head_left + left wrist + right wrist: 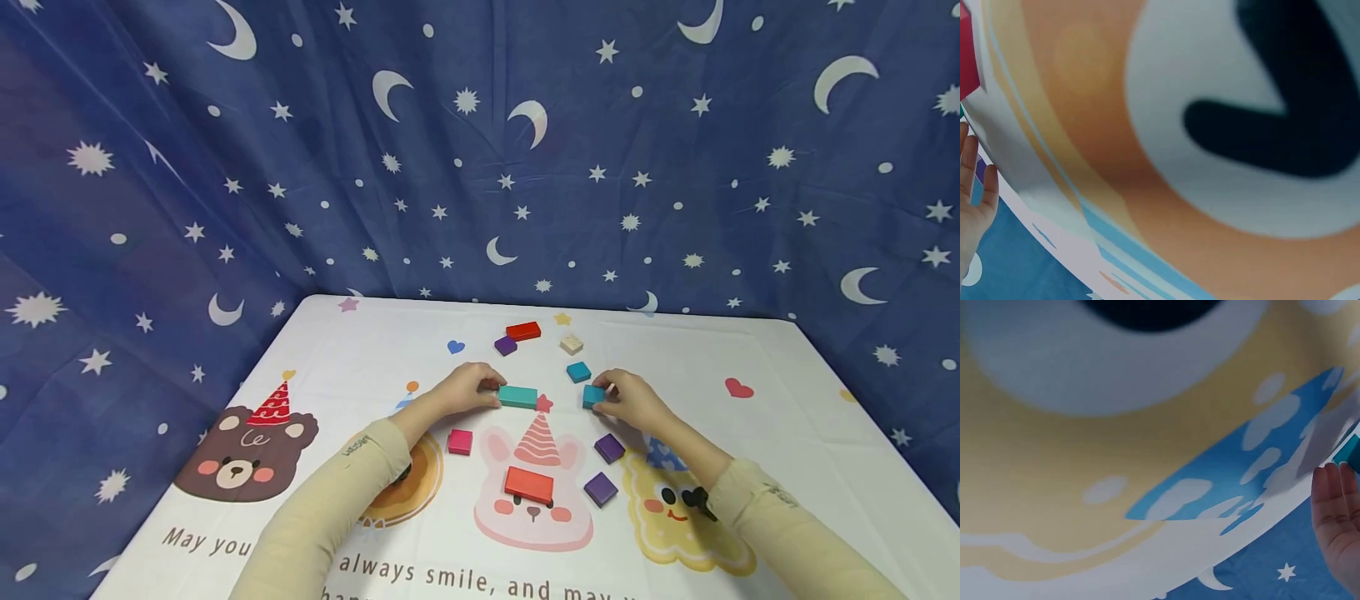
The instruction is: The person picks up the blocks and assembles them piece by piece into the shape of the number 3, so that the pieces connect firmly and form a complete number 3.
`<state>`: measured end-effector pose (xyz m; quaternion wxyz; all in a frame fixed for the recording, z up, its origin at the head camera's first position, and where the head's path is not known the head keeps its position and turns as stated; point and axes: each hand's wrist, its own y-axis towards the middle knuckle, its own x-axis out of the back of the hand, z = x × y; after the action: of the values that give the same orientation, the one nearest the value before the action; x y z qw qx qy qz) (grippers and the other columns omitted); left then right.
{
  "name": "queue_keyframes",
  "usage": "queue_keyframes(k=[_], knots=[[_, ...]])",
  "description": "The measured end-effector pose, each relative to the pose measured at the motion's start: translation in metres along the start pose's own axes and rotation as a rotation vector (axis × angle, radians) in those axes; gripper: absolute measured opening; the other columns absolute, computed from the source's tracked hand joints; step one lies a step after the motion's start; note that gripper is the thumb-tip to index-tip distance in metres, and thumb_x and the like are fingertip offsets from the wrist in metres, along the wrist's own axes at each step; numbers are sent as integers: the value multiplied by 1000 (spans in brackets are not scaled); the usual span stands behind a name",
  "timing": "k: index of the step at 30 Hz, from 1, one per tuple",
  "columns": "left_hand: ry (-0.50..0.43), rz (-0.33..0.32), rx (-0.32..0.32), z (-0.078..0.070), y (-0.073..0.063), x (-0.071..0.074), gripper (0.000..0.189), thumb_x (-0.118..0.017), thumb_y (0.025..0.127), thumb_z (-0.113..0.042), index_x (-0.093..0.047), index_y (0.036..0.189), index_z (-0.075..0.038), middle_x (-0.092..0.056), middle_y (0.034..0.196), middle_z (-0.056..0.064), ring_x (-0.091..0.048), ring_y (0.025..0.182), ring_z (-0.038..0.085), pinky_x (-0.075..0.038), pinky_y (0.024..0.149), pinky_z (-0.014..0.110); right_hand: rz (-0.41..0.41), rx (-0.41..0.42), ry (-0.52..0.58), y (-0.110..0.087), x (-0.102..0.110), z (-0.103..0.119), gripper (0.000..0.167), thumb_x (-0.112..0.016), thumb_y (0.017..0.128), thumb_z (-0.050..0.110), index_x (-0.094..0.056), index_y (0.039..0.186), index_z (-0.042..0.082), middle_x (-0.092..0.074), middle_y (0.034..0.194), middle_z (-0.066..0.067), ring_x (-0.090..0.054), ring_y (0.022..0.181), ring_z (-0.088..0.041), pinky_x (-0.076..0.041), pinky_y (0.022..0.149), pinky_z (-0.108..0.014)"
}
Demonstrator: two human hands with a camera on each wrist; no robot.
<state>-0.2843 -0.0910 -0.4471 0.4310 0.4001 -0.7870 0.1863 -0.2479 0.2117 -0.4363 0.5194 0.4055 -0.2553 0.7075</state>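
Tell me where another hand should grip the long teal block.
Probably the right end, coming from the right. The teal block lies flat, lengthwise from left to right; the left hand is at its left end, leaving the right end free. Pinch across its near and far long sides.

White cartoon-print tabletop beneath a loose spread of coloured blocks.

Curtain: dark blue; white moons, stars, dots
Tablecloth: white; brown bear print near left edge
Long central block: teal
Short block level with it, toward right edge: blue
Long block nearest far edge: red
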Motion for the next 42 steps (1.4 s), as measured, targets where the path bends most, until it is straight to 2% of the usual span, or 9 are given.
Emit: queue_keyframes(k=[3, 7, 10, 14, 17, 25, 32, 42], knots=[[8, -9, 1, -1, 0, -1, 32, -74, 80, -14, -68, 109, -2, -69, 102, 9, -63, 96, 19, -50, 90, 31, 8, 41, 28, 2, 0, 3, 29, -74, 78, 7, -63, 102, -5, -62, 91, -15, -54, 77, -21, -48, 66, -28], [15, -11, 11, -2, 0, -2, 32, -75, 80, -14, -68, 109, -2, -68, 101, 9, -62, 95, 18, -49, 90, 31, -8, 154, 57, 5, -2, -1, 28, -75, 78, 11, -63, 98, -4, -61, 89, -13, -54, 76, -18, -48, 65, -27], [29, -14, 11, -3, 1, -2, 32, -75, 79, -15, -69, 108, -3, -69, 99, 8, -61, 93, 18, -49, 89, 31, -8, 172, 54, 9, -3, 1, 25, -75, 77, 8, -64, 97, -3, -61, 90, -12, -54, 76, -19, -48, 66, -28], [56, -15, 11, -4, 3, -1, 32, -75, 80, -17, -69, 108, -5, -69, 98, 7, -61, 91, 17, -49, 87, 30, 32, 116, -9, 14, -3, 13, 26, -74, 76, 4, -65, 99, -4, -61, 92, -14, -54, 76, -20, -47, 65, -26], [73, -11, 19, -6, 4, 0, 32, -75, 79, -18, -69, 109, -6, -69, 97, 6, -60, 90, 17, -49, 86, 31, 52, 108, -37, 17, -4, 16, 28, -75, 76, 5, -65, 101, -4, -60, 94, -14, -52, 74, -19, -44, 62, -22], [91, 7, 54, -7, 9, -1, 33, -76, 79, -21, -70, 110, -9, -69, 97, 4, -59, 87, 15, -49, 82, 28, 65, 109, -11, 24, -12, 17, 29, -74, 77, 5, -64, 103, -4, -60, 97, -17, -53, 72, -17, -46, 61, -22], [94, 5, 52, -9, 10, 0, 32, -77, 78, -21, -71, 108, -10, -69, 95, 4, -58, 84, 14, -48, 80, 27, 80, 84, -17, 29, -20, 23, 28, -74, 77, 6, -64, 103, -2, -62, 98, -16, -54, 73, -15, -48, 64, -23], [89, 1, 70, -12, 10, 0, 32, -77, 78, -22, -71, 107, -10, -69, 93, 4, -57, 83, 13, -47, 79, 26, 84, 94, -14, 29, -24, 29, 28, -75, 77, 6, -65, 102, -1, -62, 95, -13, -52, 72, -15, -46, 64, -25]])
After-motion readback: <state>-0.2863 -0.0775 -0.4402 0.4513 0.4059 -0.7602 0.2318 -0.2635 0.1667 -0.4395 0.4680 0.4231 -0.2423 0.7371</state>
